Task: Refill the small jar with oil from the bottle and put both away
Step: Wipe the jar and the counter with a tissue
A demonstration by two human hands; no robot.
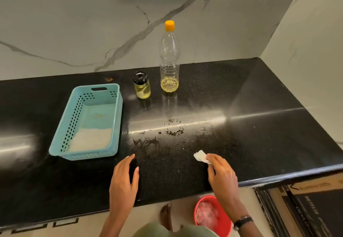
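Nearest, at 6 o'clock on the floor: a red bin (225, 216) with crumpled pale waste in it, hard glossy plastic, round.

On the counter edge we note our right hand (221, 176) at 5 o'clock, fingers pinched on a wad of white tissue (200, 156), soft and creased. Left hand (123, 181) at 7 o'clock, fingers loose and spread, holding nothing, hovering over or resting on the stone (we cannot tell which).

The counter (259, 134) is black speckled stone, polished. At centre, an oily ring (174, 127) and smears remain on it.

At 9 o'clock: a teal basket (117, 121), perforated plastic, rectangular, with white paper lining its near end.

Farther, at 12 o'clock: the jar (142, 85), small clear cylinder, black cap on, yellow oil well up its body. Just beside it on the right stands the bottle (169, 58), tall ribbed clear plastic, orange cap on, oil only at the bottom.

Judgement: refill looks done, both capped. Left: wiping the spill, then putting both away, neither yet stowed.
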